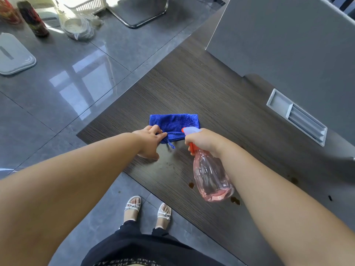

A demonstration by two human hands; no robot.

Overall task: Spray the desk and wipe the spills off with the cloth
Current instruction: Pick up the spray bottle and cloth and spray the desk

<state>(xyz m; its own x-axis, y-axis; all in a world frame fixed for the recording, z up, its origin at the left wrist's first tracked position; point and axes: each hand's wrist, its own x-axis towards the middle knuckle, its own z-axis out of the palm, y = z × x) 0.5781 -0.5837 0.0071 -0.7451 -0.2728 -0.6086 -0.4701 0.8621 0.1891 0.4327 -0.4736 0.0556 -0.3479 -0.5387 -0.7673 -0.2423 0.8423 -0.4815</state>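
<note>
- The tabletop [221, 96] is a dark wood-grain slab that runs from the lower right toward the upper middle, with its near corner toward the person; a grey partition [288, 35] stands along its far side, and a grey cable tray [297, 116] is set into it on the right.
- The cloth [176, 121], blue and folded into a rough rectangle, lies flat on the tabletop near that left corner, its long axis across the view; a loose loop or cord trails from its near edge.
- The spray bottle [210, 175] is clear pink, held off the surface with its base toward the person and its nozzle pointing away and leftward, just above the cloth's near right corner.
- The right hand [203, 141] has its grip closed round the bottle's neck, a finger seemingly on the orange trigger (the angle makes that hard to confirm); the forearm reaches in straight from the lower right.
- The left hand [150, 143] is the nearer one to the cloth, at its near left corner, palm down; its fingers are curled narrow on the hem, pinching or about to pinch it, with the heel of the hand low over the wood.
- The spills [235, 200] are small dark brown drops, lying on the person's side of the cloth: one beside the bottle's body, one by its base, more under the right forearm.
- So, as I judge it, the cloth must be drawn back toward the person and rightward to meet them, and the nozzle turned down and back likewise.
</note>
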